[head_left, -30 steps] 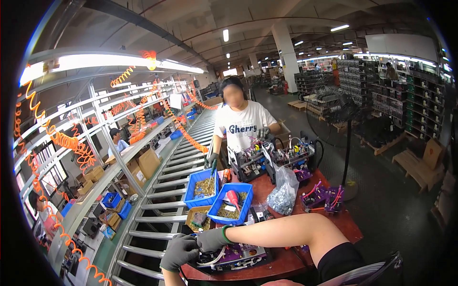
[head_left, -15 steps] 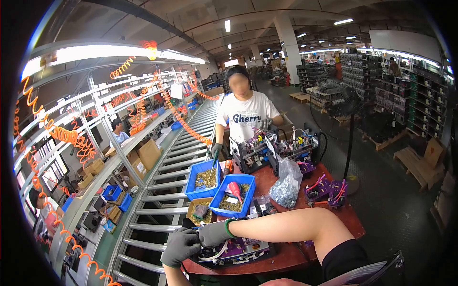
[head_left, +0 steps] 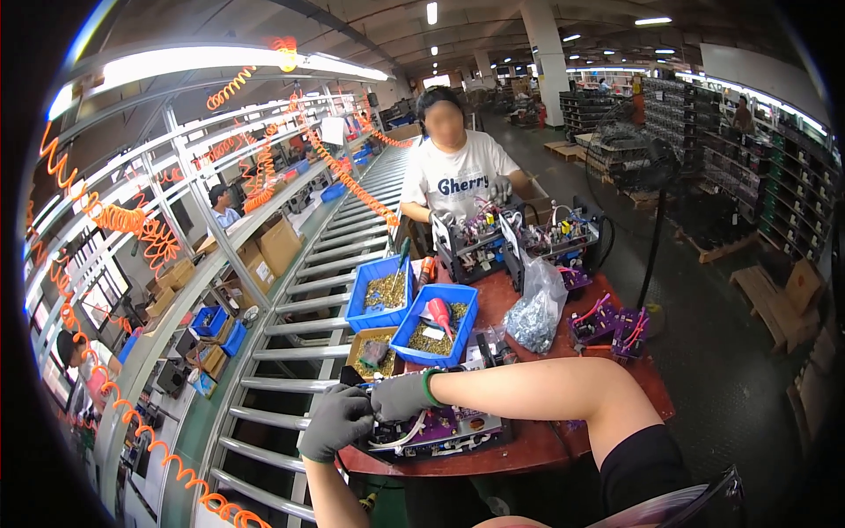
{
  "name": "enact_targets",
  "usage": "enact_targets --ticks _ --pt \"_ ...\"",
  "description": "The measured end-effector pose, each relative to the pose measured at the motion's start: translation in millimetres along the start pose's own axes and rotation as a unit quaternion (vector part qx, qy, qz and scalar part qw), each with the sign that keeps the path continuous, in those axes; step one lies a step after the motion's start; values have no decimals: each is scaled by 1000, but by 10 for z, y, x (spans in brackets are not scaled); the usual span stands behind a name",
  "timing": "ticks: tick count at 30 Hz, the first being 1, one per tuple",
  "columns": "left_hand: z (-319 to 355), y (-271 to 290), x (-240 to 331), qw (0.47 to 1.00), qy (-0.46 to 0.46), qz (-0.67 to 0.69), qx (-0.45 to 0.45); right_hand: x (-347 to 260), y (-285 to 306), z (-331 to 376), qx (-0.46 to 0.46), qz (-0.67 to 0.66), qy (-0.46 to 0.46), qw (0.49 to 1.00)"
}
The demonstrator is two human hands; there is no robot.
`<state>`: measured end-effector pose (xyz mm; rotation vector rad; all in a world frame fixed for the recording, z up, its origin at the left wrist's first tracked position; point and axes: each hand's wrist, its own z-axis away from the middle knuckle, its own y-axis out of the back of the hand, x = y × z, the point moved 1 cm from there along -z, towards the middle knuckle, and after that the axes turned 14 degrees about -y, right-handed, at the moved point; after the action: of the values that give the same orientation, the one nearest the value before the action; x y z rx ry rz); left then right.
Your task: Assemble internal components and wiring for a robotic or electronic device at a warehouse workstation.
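Both my hands wear grey gloves and meet at the left end of an electronic unit (head_left: 444, 427) with purple circuit boards and white cables in a dark frame. My left hand (head_left: 338, 424) is at the unit's left corner, fingers curled in. My right hand (head_left: 403, 396), its green cuff showing, reaches across from the right, and its fingertips come close against the left hand's. Whatever the closed fingers pinch is hidden by the gloves. Just beyond lies a small cardboard box (head_left: 359, 355) of small brass-coloured parts with a dark lump in it.
Two blue bins (head_left: 398, 345) of small metal parts stand beyond, one holding a red-handled tool (head_left: 440, 315), the other a green-handled screwdriver (head_left: 403, 253). A bag of metal parts (head_left: 533, 321) lies right of them. A roller conveyor (head_left: 286, 385) runs along the left. A co-worker (head_left: 462, 172) handles similar units opposite.
The co-worker's hand has left the screwdriver at the far blue bin and moved to a unit. My hands stay together at the unit's left end. The whole view has shifted slightly.
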<state>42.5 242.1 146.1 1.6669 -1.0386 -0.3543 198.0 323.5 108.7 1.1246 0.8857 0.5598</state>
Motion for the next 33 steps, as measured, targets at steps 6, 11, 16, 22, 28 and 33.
enact_targets --ticks 6,11,16,22,28,33 --pt "43 -3 9 1000 -12 -2 10 -66 52 100 1 -30 -11 999" --pt "90 -17 -45 1000 -25 1 8 -117 55 128 -6 -23 -37 999" --pt "84 -32 -22 1000 -9 -12 10 -185 120 168 -38 18 -84 996" --pt "100 -9 -7 1000 -3 -12 17 -313 140 225 -24 41 -118 992" --pt "70 -69 -77 998 -12 0 55 -437 73 418 68 81 -181 978" --pt "90 -37 31 995 -6 25 99 -495 -154 482 168 44 -204 964"
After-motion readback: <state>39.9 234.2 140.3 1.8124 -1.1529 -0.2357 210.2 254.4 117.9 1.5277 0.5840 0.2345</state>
